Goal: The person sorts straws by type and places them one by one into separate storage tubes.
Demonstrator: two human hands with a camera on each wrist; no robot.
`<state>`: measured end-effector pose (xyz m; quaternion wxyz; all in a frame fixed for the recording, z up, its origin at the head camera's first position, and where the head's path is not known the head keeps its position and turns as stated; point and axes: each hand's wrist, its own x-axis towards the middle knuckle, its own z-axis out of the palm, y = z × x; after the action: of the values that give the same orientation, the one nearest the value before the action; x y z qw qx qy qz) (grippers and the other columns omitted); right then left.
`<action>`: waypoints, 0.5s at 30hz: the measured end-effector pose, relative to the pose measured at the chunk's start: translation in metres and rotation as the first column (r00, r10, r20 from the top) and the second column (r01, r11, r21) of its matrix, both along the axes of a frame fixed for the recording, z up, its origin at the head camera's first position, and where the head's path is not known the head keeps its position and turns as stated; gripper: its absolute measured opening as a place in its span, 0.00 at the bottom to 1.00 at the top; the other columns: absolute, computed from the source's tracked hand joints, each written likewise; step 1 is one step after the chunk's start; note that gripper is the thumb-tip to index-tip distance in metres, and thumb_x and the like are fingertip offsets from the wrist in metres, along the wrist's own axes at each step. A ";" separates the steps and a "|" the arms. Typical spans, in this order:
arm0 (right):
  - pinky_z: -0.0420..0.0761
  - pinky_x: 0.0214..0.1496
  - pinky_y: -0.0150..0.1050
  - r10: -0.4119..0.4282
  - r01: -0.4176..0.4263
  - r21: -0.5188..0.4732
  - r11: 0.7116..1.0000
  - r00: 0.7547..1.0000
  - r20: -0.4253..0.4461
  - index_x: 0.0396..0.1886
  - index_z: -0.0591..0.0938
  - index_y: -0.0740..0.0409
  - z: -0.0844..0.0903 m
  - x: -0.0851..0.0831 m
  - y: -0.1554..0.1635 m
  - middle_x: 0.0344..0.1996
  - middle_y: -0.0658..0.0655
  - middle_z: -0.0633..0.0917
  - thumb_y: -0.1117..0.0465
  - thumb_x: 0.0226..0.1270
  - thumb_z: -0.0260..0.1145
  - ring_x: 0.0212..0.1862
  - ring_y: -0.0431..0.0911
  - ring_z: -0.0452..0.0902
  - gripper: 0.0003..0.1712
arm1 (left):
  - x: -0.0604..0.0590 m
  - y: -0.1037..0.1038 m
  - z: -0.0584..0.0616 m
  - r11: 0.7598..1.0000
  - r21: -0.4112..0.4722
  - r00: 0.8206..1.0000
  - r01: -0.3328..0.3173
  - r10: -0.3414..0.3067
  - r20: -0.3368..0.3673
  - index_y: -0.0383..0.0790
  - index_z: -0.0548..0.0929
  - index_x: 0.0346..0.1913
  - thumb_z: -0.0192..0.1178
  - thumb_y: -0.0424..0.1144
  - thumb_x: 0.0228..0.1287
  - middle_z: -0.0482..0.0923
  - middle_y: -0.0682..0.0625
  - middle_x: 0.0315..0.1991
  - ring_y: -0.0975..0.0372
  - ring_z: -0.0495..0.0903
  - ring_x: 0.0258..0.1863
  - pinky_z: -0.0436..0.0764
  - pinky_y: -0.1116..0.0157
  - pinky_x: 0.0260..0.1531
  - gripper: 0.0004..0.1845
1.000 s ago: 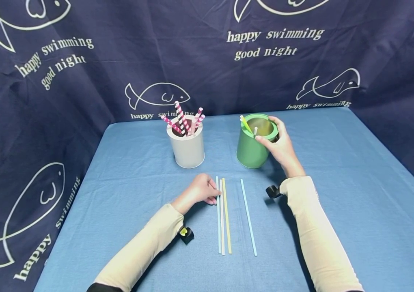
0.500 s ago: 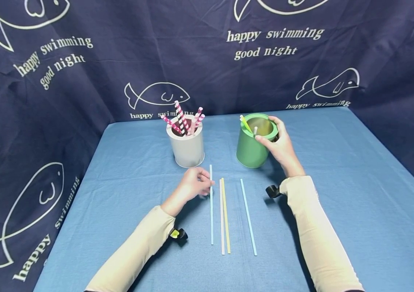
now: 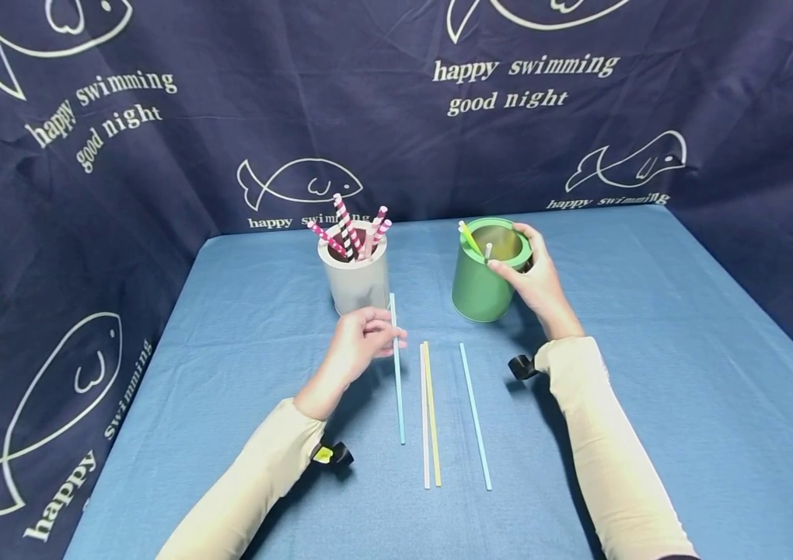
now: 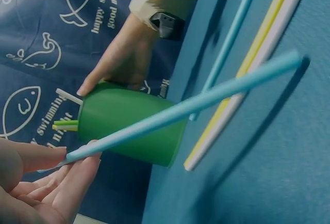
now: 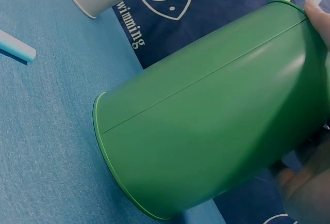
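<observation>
The left hand (image 3: 358,334) is pinching a blue straw (image 3: 396,373) lifted off the table, the right hand (image 3: 532,280) is gripping the green cup (image 3: 480,284) already holding two straws, and three are lying unsorted nearby.

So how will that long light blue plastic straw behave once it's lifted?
Pinched at one end by the left hand, the long light blue plastic straw stays straight, so probably stiff and light. Round and smooth, it may roll or slip.
</observation>
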<state>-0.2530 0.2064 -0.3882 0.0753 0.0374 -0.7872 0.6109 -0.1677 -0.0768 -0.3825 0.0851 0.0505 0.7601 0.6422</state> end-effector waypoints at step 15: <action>0.69 0.55 0.26 -0.007 0.007 0.012 1.000 1.000 0.000 0.74 0.56 0.47 -0.003 0.000 0.000 0.64 0.55 0.68 0.57 0.61 0.69 0.54 0.39 0.69 0.45 | 0.005 0.006 0.029 0.982 0.123 0.902 -0.140 0.178 -0.392 0.25 0.80 0.43 0.62 0.28 0.63 0.85 0.32 0.39 0.47 0.87 0.38 0.86 0.60 0.41 0.09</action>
<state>-0.2533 0.2067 -0.3912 0.0770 0.0352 -0.7909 0.6060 -0.1629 -0.0710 -0.3534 -0.1277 0.1231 0.7325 0.6573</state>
